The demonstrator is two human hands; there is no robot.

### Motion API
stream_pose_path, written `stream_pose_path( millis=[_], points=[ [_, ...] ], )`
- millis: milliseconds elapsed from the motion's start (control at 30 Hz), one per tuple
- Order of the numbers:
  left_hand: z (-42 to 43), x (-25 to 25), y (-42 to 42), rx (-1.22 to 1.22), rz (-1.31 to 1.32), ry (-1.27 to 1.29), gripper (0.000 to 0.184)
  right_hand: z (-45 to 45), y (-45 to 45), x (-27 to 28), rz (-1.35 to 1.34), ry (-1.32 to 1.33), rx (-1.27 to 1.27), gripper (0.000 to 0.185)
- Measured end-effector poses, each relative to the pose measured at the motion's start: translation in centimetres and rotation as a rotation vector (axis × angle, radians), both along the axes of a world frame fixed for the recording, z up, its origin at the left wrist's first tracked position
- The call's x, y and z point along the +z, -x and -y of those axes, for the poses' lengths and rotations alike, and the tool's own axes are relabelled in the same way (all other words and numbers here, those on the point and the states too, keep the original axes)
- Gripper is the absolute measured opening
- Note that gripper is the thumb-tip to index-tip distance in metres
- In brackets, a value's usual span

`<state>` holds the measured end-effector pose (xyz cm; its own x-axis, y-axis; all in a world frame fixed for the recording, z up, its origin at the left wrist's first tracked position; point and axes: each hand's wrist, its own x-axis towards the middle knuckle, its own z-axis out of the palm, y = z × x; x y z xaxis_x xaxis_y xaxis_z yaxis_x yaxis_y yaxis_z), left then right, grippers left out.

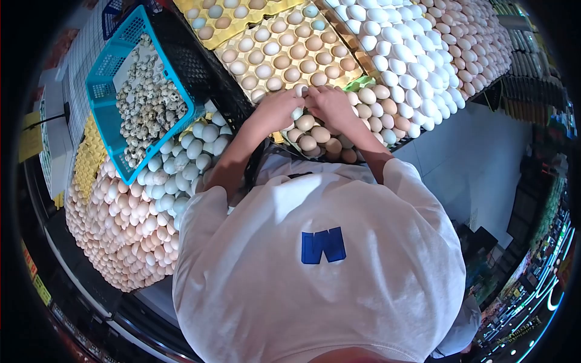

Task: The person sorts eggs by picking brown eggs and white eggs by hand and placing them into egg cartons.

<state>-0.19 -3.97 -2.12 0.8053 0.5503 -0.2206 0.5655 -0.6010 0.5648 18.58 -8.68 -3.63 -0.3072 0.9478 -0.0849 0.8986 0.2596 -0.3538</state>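
Brown eggs (305, 123) lie near left hand (279, 110) and right hand (331, 106), both seemingly curled

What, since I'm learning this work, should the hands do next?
I'd settle the pale egg gently into the tray: left hand and right hand seem to meet at it by the tray's near edge, beside rows of seated eggs.
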Motion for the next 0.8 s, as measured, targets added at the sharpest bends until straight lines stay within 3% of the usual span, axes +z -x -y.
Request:
stream_pose_path(
  millis=[133, 300, 367, 433, 567, 700, 767, 800],
  points=[
    [1.4, 0.0, -0.2, -0.002, -0.005, -0.001, 0.041, 0.0, -0.4, -0.2, -0.066, 0.011, 0.006, 0.034],
    [1.7, 0.5, -0.5, -0.02, 0.03, 0.014, 0.035, -0.5, -1.1, 0.4, -0.168, 0.051, -0.046, 0.034],
    [1.8, 0.3, -0.8, -0.04, 0.029, 0.015, 0.033, -1.1, -1.7, 1.8, -0.399, 0.303, -0.162, 0.034],
    [1.7, 0.1, -1.2, -0.076, 0.02, -0.05, 0.031, -1.6, -3.0, 0.7, -0.704, 0.324, -0.256, 0.031],
    [1.6, 0.0, -2.2, -0.083, -0.072, -0.034, 0.032, -4.2, -5.7, 0.9, -1.012, 0.292, -0.361, 0.029],
    [1.2, -0.4, -2.4, -0.109, -0.066, -0.056, 0.034, -6.7, -6.3, 3.6, -1.105, 0.232, -0.387, 0.03],
    [0.5, 0.5, -2.3, -0.04, -0.039, 0.085, 0.033, -8.6, -6.1, 3.6, -1.132, 0.243, -0.357, 0.029],
    [-0.1, 0.8, -1.7, -0.009, 0.099, 0.134, 0.034, -9.7, -5.7, 3.8, -1.129, 0.245, -0.335, 0.029]
  ],
)
